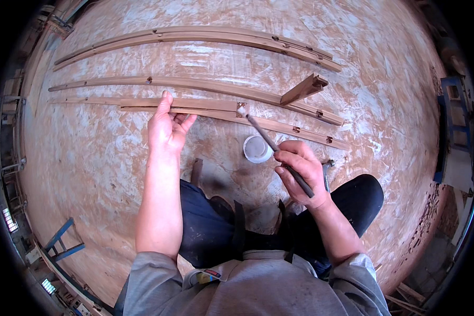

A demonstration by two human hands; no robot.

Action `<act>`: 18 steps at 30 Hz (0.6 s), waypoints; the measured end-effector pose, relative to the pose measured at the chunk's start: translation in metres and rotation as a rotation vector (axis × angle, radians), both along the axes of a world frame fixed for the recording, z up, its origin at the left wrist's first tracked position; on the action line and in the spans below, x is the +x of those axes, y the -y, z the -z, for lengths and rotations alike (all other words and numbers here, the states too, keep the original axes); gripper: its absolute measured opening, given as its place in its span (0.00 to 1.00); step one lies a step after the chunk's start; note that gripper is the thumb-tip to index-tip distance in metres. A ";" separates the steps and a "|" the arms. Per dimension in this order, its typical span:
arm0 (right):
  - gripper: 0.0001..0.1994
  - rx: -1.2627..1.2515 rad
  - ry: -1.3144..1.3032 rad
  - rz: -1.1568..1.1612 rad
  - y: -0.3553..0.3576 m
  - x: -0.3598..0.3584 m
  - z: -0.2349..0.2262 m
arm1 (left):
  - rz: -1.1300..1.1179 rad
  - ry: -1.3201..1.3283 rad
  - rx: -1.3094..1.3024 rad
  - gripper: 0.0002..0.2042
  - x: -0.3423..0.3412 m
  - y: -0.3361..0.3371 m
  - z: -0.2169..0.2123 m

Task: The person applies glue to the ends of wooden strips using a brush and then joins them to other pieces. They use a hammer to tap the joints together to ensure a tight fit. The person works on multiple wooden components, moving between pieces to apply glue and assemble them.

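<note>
My left hand [167, 129] grips a short wooden slat [205, 105], thumb on top and fingers beneath. The slat is over a long wooden rail [279, 126] with dark slots. Between the fingers and thumb of my right hand [302, 171] is a brush [266, 138] with a long dark handle. Its whitish tip touches the slat's right end, where a white smear shows. Below that end stands a round white tub [257, 149] with pale contents.
Farther off lies a second slotted rail [205, 84], with a short wooden piece [303, 89] standing up from it. More rails [195, 37] lie beyond. By my right knee is what looks like a hammer [327, 166], partly hidden. A blue metal frame [63, 239] is at the left.
</note>
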State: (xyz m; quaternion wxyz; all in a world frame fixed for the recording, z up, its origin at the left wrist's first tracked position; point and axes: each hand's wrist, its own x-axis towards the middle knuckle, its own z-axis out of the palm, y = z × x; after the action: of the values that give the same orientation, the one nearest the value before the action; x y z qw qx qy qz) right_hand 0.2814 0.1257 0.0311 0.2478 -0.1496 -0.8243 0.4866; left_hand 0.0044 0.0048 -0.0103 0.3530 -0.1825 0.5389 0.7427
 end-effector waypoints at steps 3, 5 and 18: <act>0.13 -0.014 0.052 -0.035 0.005 0.010 0.013 | -0.003 -0.056 0.072 0.15 -0.002 0.002 0.000; 0.11 -0.150 0.175 0.086 0.011 0.020 0.028 | -0.031 -0.136 0.109 0.15 0.006 -0.005 -0.011; 0.16 -1.388 0.350 0.755 0.015 0.010 0.168 | 0.014 -0.174 0.243 0.15 0.007 -0.007 -0.011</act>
State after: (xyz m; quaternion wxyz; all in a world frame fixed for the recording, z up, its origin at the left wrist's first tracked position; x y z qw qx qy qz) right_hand 0.2910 0.1102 -0.1374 0.1134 -0.6115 -0.2552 0.7404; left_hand 0.0113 0.0120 0.0008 0.3295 -0.0698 0.4749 0.8130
